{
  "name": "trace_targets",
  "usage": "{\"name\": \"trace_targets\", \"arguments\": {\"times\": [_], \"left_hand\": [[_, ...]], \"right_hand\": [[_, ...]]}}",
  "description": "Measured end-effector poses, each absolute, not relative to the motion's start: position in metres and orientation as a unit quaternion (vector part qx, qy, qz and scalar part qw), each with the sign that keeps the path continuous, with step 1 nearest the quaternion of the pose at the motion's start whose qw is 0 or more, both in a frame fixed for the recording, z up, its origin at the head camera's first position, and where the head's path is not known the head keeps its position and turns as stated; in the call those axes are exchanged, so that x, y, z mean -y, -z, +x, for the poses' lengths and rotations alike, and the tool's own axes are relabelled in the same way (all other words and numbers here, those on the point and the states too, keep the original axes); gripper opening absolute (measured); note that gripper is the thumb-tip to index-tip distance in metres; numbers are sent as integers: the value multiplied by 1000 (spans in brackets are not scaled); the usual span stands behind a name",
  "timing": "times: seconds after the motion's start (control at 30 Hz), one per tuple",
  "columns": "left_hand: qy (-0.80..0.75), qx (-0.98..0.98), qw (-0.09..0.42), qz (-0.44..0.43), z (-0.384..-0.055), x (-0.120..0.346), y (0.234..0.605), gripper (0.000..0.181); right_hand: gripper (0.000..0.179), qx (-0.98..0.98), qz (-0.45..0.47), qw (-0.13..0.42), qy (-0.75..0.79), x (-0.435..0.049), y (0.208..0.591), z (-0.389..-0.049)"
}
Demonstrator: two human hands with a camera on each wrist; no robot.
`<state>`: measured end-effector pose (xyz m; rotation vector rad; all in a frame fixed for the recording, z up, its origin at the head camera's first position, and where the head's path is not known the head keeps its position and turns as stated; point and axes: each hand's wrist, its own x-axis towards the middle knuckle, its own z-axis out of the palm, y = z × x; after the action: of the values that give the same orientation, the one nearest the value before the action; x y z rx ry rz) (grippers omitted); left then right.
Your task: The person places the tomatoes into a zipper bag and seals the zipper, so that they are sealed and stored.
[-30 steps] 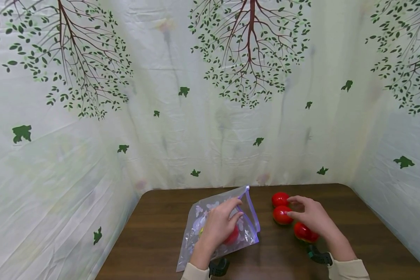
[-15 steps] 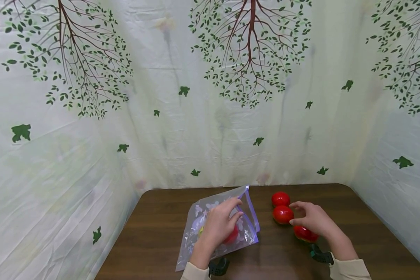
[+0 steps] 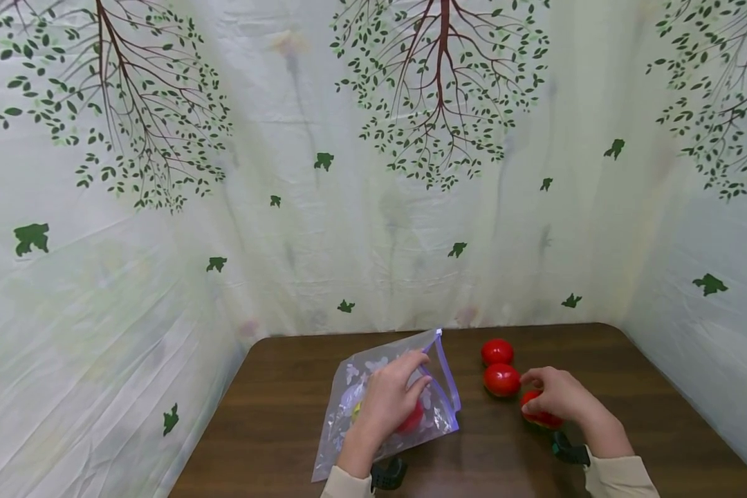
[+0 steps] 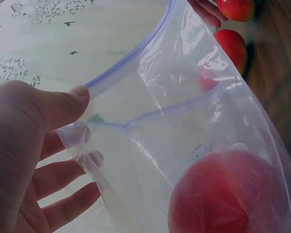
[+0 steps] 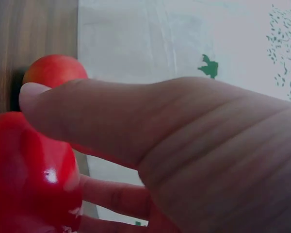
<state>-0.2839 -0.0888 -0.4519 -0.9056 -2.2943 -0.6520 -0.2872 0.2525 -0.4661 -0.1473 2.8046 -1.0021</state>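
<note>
My left hand [image 3: 386, 401] holds a clear zip bag [image 4: 150, 92] at its lilac-edged mouth. The thumb lies at the zip strip, and the fingertips show through the film. A large red fruit [image 4: 228, 194] shows inside, with a yellow-green patch beside it in the head view. My right hand [image 3: 563, 394] is over the nearest glossy red fruit [image 5: 34, 174], the thumb crossing its upper edge and the fingers along its far side. Two more round red fruits, the middle one [image 3: 501, 380] and the far one [image 3: 496, 352], stand close together beyond the fingertips.
Everything lies on a dark brown wooden table [image 3: 274, 422] with rounded far corners. Right behind it hangs a pale cloth [image 3: 398, 277] printed with trees and leaves, which also encloses both sides.
My right hand has moved down and nearer, from beside the two far fruits to over the nearest one. My left hand and the zip bag have stayed in place.
</note>
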Motion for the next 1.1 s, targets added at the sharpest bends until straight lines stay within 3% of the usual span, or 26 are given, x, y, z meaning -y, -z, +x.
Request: {"name": "trace_targets", "arguments": {"times": [0.63, 1.1], "left_hand": [[239, 861, 296, -337, -283, 88, 450, 28], [245, 855, 300, -344, -284, 88, 451, 30]], "right_hand": [[68, -938, -30, 123, 323, -259, 479, -289], [63, -938, -33, 104, 329, -262, 482, -291]]}}
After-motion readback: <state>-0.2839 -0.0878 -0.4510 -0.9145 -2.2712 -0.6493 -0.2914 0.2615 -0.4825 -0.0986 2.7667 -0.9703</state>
